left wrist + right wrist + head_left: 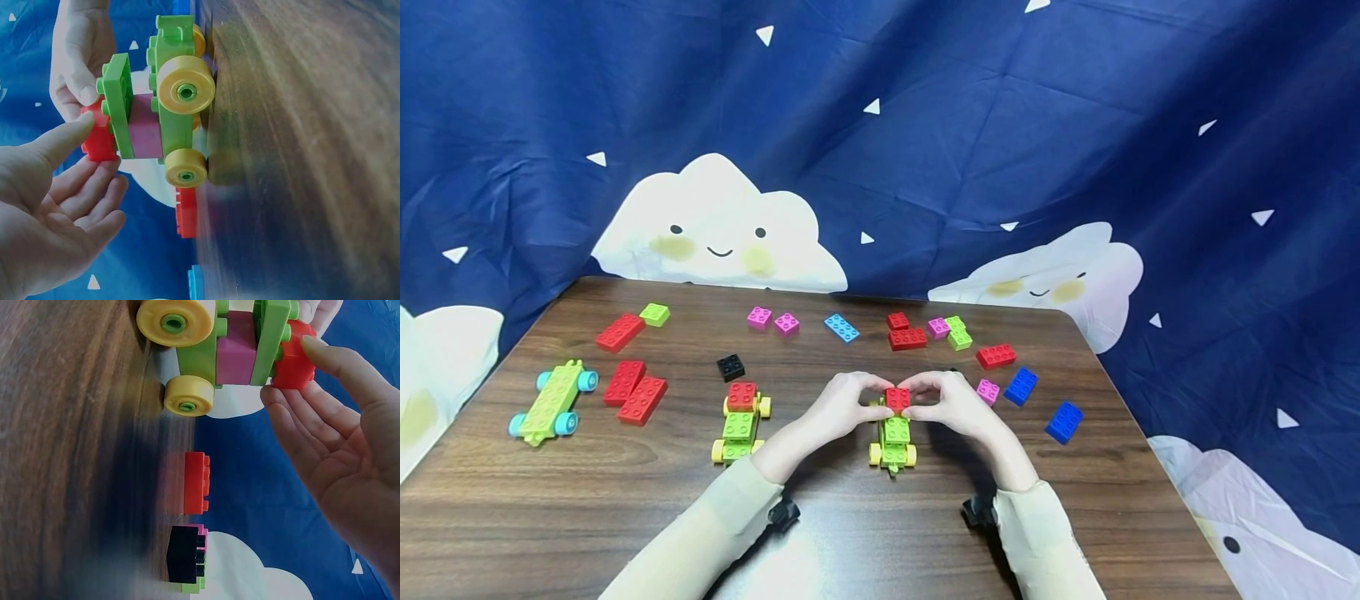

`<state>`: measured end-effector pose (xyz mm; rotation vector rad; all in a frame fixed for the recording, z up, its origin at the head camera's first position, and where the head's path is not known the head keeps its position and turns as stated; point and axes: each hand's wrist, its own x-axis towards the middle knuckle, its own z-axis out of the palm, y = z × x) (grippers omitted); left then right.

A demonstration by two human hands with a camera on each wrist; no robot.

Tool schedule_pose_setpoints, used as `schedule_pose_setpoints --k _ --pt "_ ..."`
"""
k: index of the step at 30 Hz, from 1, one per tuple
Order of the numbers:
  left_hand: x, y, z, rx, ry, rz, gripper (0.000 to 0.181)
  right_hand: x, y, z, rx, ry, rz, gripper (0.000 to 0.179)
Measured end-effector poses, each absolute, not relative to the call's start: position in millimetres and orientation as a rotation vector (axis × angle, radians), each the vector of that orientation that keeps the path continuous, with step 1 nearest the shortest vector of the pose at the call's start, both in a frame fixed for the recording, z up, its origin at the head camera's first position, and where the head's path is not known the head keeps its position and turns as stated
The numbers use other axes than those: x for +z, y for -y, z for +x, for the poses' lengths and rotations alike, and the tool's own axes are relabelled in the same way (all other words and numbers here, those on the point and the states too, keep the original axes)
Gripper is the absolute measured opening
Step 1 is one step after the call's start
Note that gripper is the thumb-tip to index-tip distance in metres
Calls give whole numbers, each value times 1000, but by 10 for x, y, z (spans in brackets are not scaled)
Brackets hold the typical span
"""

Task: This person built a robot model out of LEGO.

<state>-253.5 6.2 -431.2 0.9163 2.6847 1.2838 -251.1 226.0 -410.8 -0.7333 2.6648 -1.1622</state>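
A small red brick point(897, 400) tops a toy car point(894, 454) with a green wheeled base and yellow wheels. Beneath it, the left wrist view shows a green brick point(117, 106) on a pink brick point(144, 127), stacked on the base. From the left side my left hand point(844, 404) pinches the red brick between thumb and fingers. My right hand point(953, 404) pinches the same brick from the right. The red brick sits on or against the green brick's studs; whether it is fully pressed down I cannot tell.
A similar car point(739, 427) stands to the left, with a bare green base point(552, 402) on blue wheels farther left. Red bricks point(642, 400), a black brick point(731, 367), a light blue brick point(842, 327) and blue bricks point(1064, 422) lie around the table.
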Motion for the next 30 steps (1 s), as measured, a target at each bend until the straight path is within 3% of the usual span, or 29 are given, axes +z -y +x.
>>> schedule_pose_setpoints --k 30 --pt "-4304 -85 -2522 1292 -2689 849 33 -4085 -2241 -2498 -1182 -2611 -698 32"
